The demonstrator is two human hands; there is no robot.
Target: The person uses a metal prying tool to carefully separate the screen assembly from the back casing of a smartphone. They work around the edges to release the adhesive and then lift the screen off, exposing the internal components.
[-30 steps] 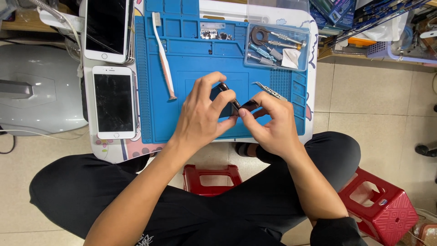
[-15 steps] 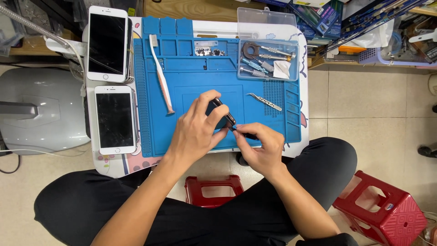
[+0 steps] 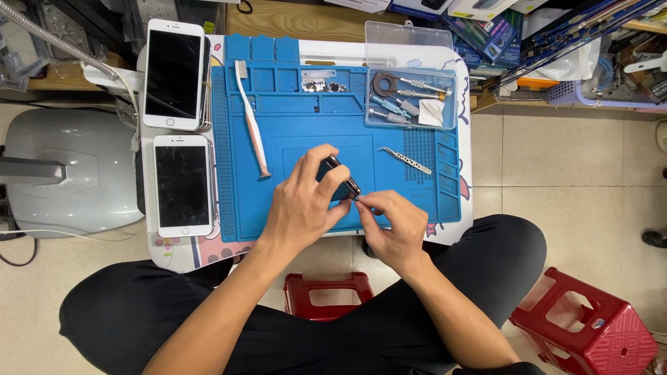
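Note:
My left hand [image 3: 302, 208] grips a small dark device [image 3: 338, 182] over the near part of the blue work mat [image 3: 292, 118]. My right hand [image 3: 392, 226] pinches at the device's lower right corner with thumb and forefinger; whether a thin tool is between those fingers I cannot tell. Metal tweezers [image 3: 405, 160] lie on the mat just right of the hands. A white and pink toothbrush [image 3: 251, 118] lies lengthwise on the mat to the left.
Two white phones [image 3: 174, 73] [image 3: 183, 184] lie left of the mat. A clear tray [image 3: 410, 97] with screwdrivers and a cloth sits at the mat's far right. Red stools [image 3: 326, 295] [image 3: 583, 326] stand on the floor. A grey appliance [image 3: 66, 173] is at left.
Both hands and the dark device have shifted toward the mat's near edge. The right hand now pinches at the device's corner, lower than before.

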